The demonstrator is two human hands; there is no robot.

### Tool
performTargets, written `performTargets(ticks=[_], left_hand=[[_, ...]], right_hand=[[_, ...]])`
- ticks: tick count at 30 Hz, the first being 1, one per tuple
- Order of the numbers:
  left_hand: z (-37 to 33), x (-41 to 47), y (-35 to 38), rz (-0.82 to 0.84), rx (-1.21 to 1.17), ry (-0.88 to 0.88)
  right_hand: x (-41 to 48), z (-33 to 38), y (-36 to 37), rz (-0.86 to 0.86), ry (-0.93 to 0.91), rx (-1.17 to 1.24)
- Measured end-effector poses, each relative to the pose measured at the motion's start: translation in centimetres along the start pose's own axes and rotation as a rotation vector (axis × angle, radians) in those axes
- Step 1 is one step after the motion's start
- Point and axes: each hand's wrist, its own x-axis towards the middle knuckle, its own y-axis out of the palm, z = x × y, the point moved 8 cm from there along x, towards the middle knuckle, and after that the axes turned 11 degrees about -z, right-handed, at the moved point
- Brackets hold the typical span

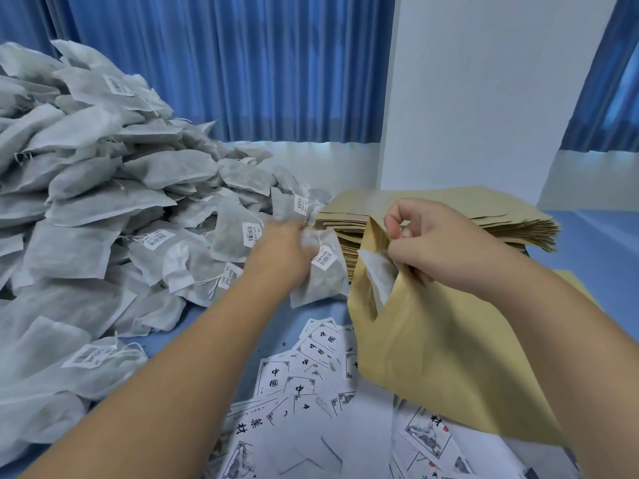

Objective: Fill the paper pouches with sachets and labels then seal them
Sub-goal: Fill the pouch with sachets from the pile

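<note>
Paper pouch (432,357), centre right of frame, is held off the table (594,243) with its mouth open. Right hand (446,247) pinches the upper edge of the mouth, fingers curled. One white sachet (378,278) sits partly inside. Left hand (280,250), centre, grips a second sachet (321,281) by its top (slightly blurred), just beside the pouch mouth. Flat pouch stack (449,216) lies behind the right hand. Printed labels (294,382) are scattered lower centre. Sachet heap (103,188) fills the left.
</note>
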Motion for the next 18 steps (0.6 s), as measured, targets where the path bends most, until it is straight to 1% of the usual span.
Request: performTargets(ticks=[2,5,7,10,12,15,18], left_hand=[[1.9,-0.3,1.4,0.064,0.08,-0.136],[2.4,-0.8,2.7,0.148,0.056,-0.186],[1.8,-1.2,3.0,0.17,0.012,-0.179],[0.0,-1.9,4.3,0.28,-0.004,-0.044],[-0.4,-2.3,4.7,0.323,0.006,-0.022],[-0.3,-2.2,4.9,0.288,-0.089,-0.043],[0.5,-2.7,4.3,0.205,-0.219,-0.143]], right_hand=[[0.0,0.0,0.0,0.001,-0.001,0.002],[0.1,-0.1,0.2,0.008,-0.005,0.0],[0.0,-0.1,0.5,0.018,-0.007,-0.003],[0.0,-0.1,0.6,0.022,-0.01,-0.004],[0.1,-0.1,0.6,0.021,-0.011,-0.008],[0.1,-0.3,0.7,0.024,-0.011,-0.003],[0.0,-0.3,0.6,0.028,-0.011,0.008]])
